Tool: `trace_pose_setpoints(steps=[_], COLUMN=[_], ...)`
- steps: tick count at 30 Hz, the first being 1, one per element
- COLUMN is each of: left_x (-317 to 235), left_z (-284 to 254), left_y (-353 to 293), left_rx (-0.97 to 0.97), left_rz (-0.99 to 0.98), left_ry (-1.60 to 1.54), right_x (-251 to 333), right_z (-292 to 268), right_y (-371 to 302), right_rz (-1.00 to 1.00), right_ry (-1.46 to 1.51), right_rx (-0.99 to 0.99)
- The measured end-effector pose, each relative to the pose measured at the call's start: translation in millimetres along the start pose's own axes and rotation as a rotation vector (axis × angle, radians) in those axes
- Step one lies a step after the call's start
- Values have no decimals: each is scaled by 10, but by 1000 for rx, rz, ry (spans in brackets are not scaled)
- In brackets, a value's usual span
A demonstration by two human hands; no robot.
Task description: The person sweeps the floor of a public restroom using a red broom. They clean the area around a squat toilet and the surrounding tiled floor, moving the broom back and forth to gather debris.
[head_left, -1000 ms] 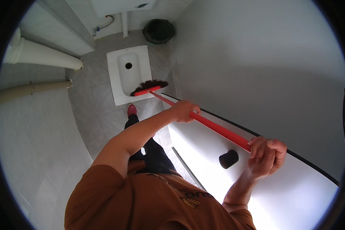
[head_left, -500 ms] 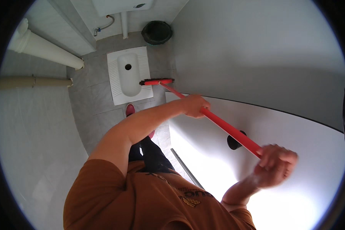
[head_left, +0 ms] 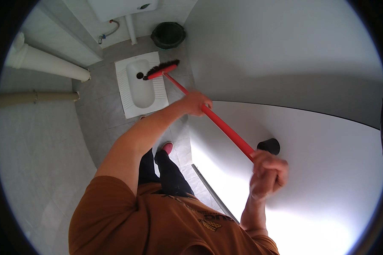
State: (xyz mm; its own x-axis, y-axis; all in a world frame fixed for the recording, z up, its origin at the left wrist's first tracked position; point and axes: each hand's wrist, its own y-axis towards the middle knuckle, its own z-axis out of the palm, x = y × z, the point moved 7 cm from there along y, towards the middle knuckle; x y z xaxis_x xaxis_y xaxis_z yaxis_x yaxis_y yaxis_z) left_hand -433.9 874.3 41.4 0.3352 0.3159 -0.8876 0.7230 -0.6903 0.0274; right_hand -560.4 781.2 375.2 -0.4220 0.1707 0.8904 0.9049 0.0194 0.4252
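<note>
A broom with a long red handle (head_left: 228, 131) slants from lower right to upper left across the view. Wrapped round the end of its handle is my right hand (head_left: 268, 173), closed. My left hand (head_left: 195, 103) grips the same handle closer to the head, fingers curled about it. The broom head (head_left: 161, 71), red with dark bristles, lies over the right edge of a white squat toilet (head_left: 122, 87), near its drain hole. From this view I cannot tell whether the bristles touch the toilet.
A dark bin (head_left: 168, 35) stands in the far corner beside a white basin (head_left: 115, 7) and its pipe. Thick pipes (head_left: 51, 61) run along the left wall. On the right, a pale partition (head_left: 310, 157) carries a black cylindrical fitting (head_left: 269, 146). Grey tiles (head_left: 102, 110) cover the floor.
The broom head has moved away from me, from the toilet's near right side up toward the drain hole. Both hands have shifted left with the handle, and my feet have moved.
</note>
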Motion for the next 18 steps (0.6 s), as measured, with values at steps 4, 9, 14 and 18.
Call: trace_pose_setpoints(steps=[4, 9, 14, 18], left_x=[-355, 22, 386, 15], left_z=[130, -162, -190, 26], left_y=[191, 444, 492, 286], left_rx=[246, 324, 215, 266], left_rz=[9, -93, -38, 13], left_ry=[-32, 45, 28, -2], right_x=[155, -373, -481, -121], right_z=[-192, -128, 121, 43], right_y=[81, -18, 63, 102], right_rz=[-60, 11, 57, -31], right_ry=[-60, -62, -78, -93], right_rx=[-68, -194, -165, -47])
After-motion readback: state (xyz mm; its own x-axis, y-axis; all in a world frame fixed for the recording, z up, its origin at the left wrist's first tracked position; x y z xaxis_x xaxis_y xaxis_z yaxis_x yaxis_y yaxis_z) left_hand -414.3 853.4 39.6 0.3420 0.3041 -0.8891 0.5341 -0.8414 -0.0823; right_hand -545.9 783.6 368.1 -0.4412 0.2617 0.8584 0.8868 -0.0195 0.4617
